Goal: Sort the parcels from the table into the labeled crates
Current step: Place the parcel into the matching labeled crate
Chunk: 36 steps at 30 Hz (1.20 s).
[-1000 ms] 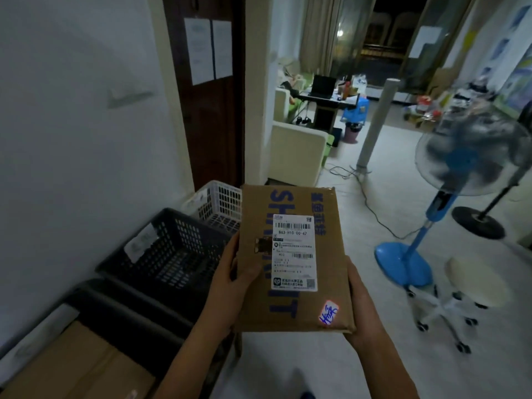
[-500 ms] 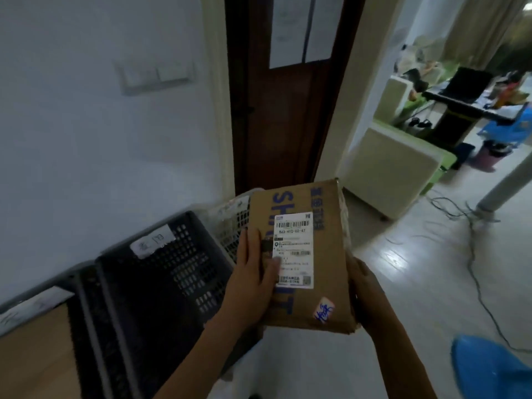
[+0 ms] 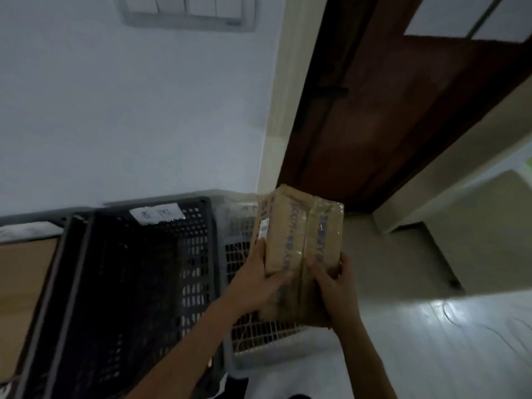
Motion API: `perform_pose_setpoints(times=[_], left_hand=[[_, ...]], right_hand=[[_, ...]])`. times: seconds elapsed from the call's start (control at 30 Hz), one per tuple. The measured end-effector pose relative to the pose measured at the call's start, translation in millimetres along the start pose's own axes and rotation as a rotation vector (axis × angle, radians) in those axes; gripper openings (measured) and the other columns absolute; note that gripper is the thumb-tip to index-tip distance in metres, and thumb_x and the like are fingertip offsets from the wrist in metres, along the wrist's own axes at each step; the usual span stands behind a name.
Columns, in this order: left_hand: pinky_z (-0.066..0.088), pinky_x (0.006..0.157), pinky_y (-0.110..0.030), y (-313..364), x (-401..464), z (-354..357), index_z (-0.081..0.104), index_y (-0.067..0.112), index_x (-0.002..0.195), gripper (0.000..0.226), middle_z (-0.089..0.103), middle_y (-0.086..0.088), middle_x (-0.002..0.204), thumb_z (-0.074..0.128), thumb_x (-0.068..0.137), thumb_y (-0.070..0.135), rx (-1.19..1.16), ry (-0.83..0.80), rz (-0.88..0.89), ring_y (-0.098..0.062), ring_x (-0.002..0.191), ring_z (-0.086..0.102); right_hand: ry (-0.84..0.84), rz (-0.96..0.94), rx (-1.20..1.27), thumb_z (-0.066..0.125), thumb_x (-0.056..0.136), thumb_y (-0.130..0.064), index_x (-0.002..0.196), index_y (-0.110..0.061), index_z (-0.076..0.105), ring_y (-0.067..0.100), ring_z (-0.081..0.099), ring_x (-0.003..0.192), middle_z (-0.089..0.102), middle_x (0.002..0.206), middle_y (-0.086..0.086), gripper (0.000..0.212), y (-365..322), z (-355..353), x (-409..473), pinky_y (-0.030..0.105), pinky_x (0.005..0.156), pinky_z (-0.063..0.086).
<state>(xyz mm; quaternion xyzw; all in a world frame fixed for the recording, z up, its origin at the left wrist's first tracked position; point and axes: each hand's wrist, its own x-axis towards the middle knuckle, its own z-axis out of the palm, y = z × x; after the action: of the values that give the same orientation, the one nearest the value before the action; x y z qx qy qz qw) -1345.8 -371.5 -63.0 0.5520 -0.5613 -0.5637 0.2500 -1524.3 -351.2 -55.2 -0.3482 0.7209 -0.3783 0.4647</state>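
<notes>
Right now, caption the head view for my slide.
Both hands, left and right, hold a taped cardboard parcel over the white crate beside the black crate.

No legible text on parcel [image 3: 290,234] or crate label [image 3: 157,213].

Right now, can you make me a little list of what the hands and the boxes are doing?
parcel: brown cardboard parcel, tipped on its edge over the white crate
left hand: left hand grips the parcel's left side
right hand: right hand grips its right side
white crate: white crate, against the wall by the door
black crate: black crate with a white label, left of the white one
</notes>
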Motion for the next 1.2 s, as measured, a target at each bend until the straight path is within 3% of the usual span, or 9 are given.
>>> perform_pose_setpoints(times=[0.07,0.27,0.37,0.53,0.7,0.83,1.0,1.1,1.2], left_hand=[[0.046,0.088,-0.009,-11.2,10.2,-1.9,0.039,0.05,0.133,0.052,0.057,0.022,0.129,0.068,0.092,0.037,0.006,0.066,-0.037,-0.002,0.119,0.057],[0.042,0.07,-0.005,-34.2,65.8,7.6,0.054,0.033,0.131,0.041,0.061,0.026,0.107,0.068,0.093,0.036,0.034,0.44,-0.23,-0.002,0.103,0.062],[0.048,0.08,-0.011,-55.8,89.8,19.4,0.039,0.032,0.148,0.057,0.058,0.021,0.116,0.064,0.097,0.034,0.084,0.54,-0.328,-0.009,0.113,0.061],[0.052,0.095,-0.037,-94.0,118.2,28.1,0.02,0.034,0.157,0.058,0.037,-0.003,0.153,0.046,0.105,0.03,0.358,0.493,-0.363,-0.025,0.123,0.056],[0.033,0.119,-0.043,-139.2,143.1,32.7,0.009,0.009,0.159,0.063,-0.007,-0.019,0.165,0.034,0.106,0.032,0.77,0.365,-0.42,-0.037,0.153,0.006],[0.009,0.125,-0.052,-164.4,149.5,47.4,0.004,0.006,0.159,0.084,-0.003,-0.02,0.165,0.045,0.101,0.05,0.989,0.057,-0.422,-0.037,0.153,-0.011],[-0.012,0.12,-0.049,-177.9,139.8,41.1,-0.008,0.009,0.159,0.092,-0.015,-0.016,0.166,0.042,0.1,0.058,1.017,0.011,-0.39,-0.029,0.147,-0.028],[-0.007,0.123,-0.056,-183.7,142.1,40.7,-0.01,0.011,0.159,0.113,-0.015,-0.015,0.166,0.053,0.085,0.069,1.003,0.0,-0.373,-0.034,0.152,-0.018],[-0.003,0.123,-0.056,-182.6,140.1,41.9,-0.009,0.014,0.159,0.108,-0.01,-0.013,0.167,0.057,0.088,0.062,0.997,0.046,-0.374,-0.033,0.153,-0.015]], right_hand=[[-0.021,-0.012,-0.059,0.071,0.09,-0.044,0.141,-0.034,0.042,0.019,0.063,0.112,0.06,0.126,-0.009,0.06,2.5,11.1,14.4,0.051,0.099,0.053],[-0.192,-0.015,-0.159,0.067,0.094,-0.042,0.135,-0.037,0.05,0.016,0.061,0.11,0.061,0.12,-0.012,0.045,25.0,45.5,107.3,0.036,0.092,0.049],[-0.278,-0.015,-0.246,0.063,0.095,-0.045,0.137,-0.036,0.051,0.021,0.064,0.112,0.065,0.125,-0.006,0.045,57.8,67.4,147.2,0.044,0.096,0.053],[-0.334,-0.002,-0.384,0.056,0.099,-0.044,0.142,-0.029,0.049,0.026,0.062,0.112,0.062,0.13,0.001,0.045,91.0,97.8,180.8,0.046,0.095,0.054],[-0.376,-0.06,-0.404,0.054,0.102,-0.04,0.15,-0.026,0.042,0.028,0.059,0.125,0.055,0.141,0.002,0.051,115.9,132.0,207.2,0.042,0.1,0.05],[-0.438,-0.04,-0.422,0.053,0.103,-0.043,0.158,-0.025,0.032,0.027,0.055,0.131,0.048,0.152,0.003,0.062,137.3,142.5,207.7,0.042,0.106,0.047],[-0.495,-0.02,-0.466,0.058,0.101,-0.039,0.158,-0.026,0.031,0.025,0.057,0.129,0.053,0.148,0.002,0.064,144.2,151.2,217.3,0.042,0.106,0.05],[-0.557,-0.055,-0.51,0.059,0.101,-0.039,0.154,-0.028,0.037,0.023,0.062,0.121,0.059,0.141,0.001,0.059,142.6,151.5,231.1,0.041,0.101,0.053],[-0.597,-0.024,-0.526,0.057,0.102,-0.039,0.153,-0.028,0.038,0.025,0.063,0.118,0.062,0.137,0.001,0.056,134.5,147.6,233.2,0.039,0.097,0.053]])
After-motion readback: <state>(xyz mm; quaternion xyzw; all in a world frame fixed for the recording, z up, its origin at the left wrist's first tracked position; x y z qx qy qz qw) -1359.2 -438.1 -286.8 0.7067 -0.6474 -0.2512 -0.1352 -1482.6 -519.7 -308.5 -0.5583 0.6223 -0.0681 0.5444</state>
